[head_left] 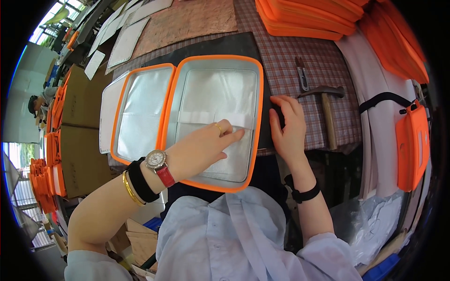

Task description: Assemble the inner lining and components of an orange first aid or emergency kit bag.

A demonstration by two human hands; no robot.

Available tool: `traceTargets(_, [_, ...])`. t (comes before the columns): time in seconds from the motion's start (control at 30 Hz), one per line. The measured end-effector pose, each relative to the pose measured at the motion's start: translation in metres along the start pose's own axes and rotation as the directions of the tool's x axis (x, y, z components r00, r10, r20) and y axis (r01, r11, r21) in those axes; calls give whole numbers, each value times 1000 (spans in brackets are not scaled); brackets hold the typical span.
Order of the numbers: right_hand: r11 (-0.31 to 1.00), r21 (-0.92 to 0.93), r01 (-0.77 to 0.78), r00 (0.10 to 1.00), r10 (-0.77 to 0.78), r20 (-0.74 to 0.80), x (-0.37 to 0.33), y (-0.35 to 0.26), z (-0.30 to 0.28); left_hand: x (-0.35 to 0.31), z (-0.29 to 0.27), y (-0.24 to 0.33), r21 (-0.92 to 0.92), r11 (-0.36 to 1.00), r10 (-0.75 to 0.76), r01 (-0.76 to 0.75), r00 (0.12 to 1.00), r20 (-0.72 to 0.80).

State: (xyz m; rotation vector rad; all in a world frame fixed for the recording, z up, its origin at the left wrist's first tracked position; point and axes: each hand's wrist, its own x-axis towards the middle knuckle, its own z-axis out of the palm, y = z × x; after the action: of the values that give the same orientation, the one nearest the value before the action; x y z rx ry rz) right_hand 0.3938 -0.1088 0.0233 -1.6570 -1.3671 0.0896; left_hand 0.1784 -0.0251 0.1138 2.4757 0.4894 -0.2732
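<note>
A grey case with orange edging lies spread on the bench before me. Its shallower half, the lid, is folded out to the left and lined in shiny silver. Across the deeper half runs a pale flat band. Over that band reaches my left hand, index finger stretched along it, thumb apart and the other fingers bent. Whether those bent fingertips pinch anything is hidden. Just beyond the case's right edge, my right hand rests with thumb and fingers apart, holding nothing.
A hammer and metal pliers-like tool lie on the checked cloth to the right. Stacked orange-edged pieces stand far right. White panels and a worn board lie at the far left. A cardboard box stands left.
</note>
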Motion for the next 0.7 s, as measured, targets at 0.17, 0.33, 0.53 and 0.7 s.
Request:
traceTargets(0.17, [1000,-20,9,1000,-9,-2,0,2,1,-5,5,-1,-58,998,6,-9,999,-53])
traceTargets(0.33, [999,40,-5,1000,5,20,1,2,0,-1,12,-1,-16,999,32,-36,982,-188])
traceTargets(0.53, [998,41,50,989,-55,134,2,0,-6,3,7,-1,-19,1000,-2,1,997,-72])
traceTargets(0.7, [999,25,44,976,-48,211,4,-1,-8,-5,14,-8,-10,997,78,-81,985,-156])
